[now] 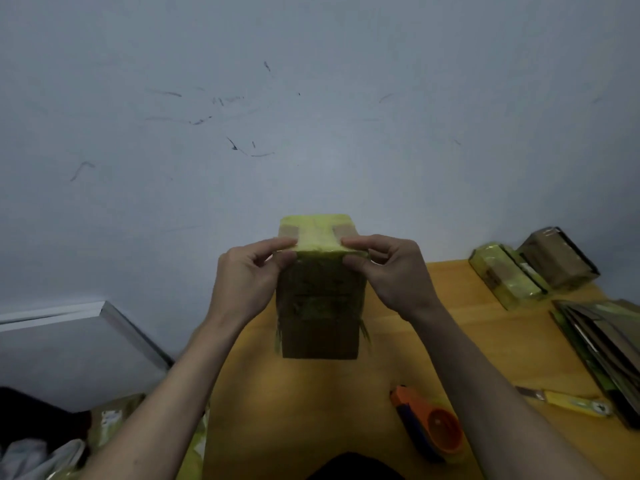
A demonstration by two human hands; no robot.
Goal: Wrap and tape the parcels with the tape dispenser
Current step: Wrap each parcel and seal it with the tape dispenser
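The person is standing a parcel (320, 306) on end at the middle of the yellow bench (311, 393), likely so its top edge faces them for folding. The left hand (249, 271) and right hand (391, 268) are each pinching a top corner of the yellow wrap between thumb and fingers (280, 244), seemingly creasing it flat before taping. The tape dispenser (429, 424) is lying near and to the right, within easy reach. Finished parcels (533, 268) are sitting far right, out of the way, beside a utility knife (571, 403).
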